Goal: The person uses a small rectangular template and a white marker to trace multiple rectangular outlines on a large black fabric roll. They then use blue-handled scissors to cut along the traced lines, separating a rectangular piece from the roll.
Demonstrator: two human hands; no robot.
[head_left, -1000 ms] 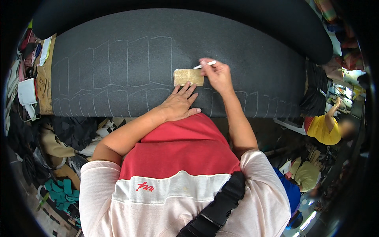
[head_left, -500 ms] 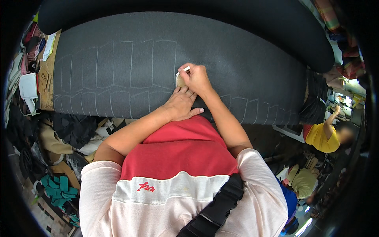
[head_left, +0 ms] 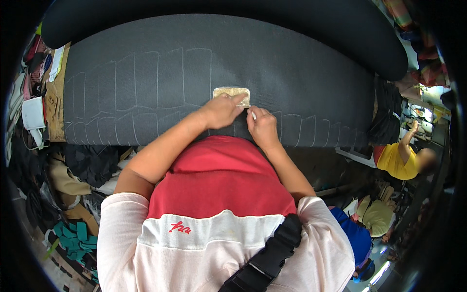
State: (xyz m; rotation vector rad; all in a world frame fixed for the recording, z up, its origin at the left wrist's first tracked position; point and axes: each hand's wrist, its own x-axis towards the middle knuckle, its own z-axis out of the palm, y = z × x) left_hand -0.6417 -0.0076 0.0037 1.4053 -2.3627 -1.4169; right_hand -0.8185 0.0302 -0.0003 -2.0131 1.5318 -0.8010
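Note:
A small tan template [head_left: 228,91] with rounded corners lies flat on dark grey fabric [head_left: 301,73]. My left hand [head_left: 221,112] rests over its lower part with the index finger stretched across it, pressing it down. At the template's lower right corner my right hand [head_left: 263,124] is closed round a white chalk stick [head_left: 253,116]. Chalk outlines in two rows run across the fabric to the left of the template, and the nearer row also continues on the right.
A thick dark roll [head_left: 233,9] lies along the far side of the fabric. Papers and a white pad [head_left: 34,110] are at the left end. Scraps, including teal pieces [head_left: 75,239], lie below left. A person in a yellow shirt [head_left: 396,160] is at the right.
My right hand has moved down and right, from the template's upper left to its lower right corner. The left hand has shifted up onto the template, and more of the template shows.

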